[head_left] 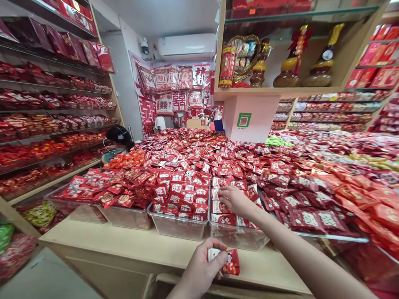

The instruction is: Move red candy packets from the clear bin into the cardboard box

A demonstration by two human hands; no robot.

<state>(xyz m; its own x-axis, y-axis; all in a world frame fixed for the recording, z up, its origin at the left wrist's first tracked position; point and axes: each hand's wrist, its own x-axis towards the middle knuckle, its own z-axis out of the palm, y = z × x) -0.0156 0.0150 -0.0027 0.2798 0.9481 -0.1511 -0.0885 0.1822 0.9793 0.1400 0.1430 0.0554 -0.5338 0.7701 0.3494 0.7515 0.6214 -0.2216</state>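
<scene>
Low in the head view, my left hand (207, 263) pinches a small red and white packet (232, 262) between thumb and fingers, in front of the counter's edge. Above and to the right of it, my right hand (233, 198) rests on similar packets in a clear plastic bin (238, 236). Its fingers point left and bend down onto the packets; whether they grip one cannot be made out. Just left stands another clear bin (177, 227) with rows of red packets. Dark red packets (307, 220) lie to the right of my right forearm.
The bins stand along a wooden counter (137, 246), with heaped packets behind. Shelves (52, 89) of red packets line the left wall. A person's dark-haired head (116, 135) shows beyond the left bins. Overhead at right hangs a cabinet (280, 94) with bottles. An open cardboard box (174, 279) sits below.
</scene>
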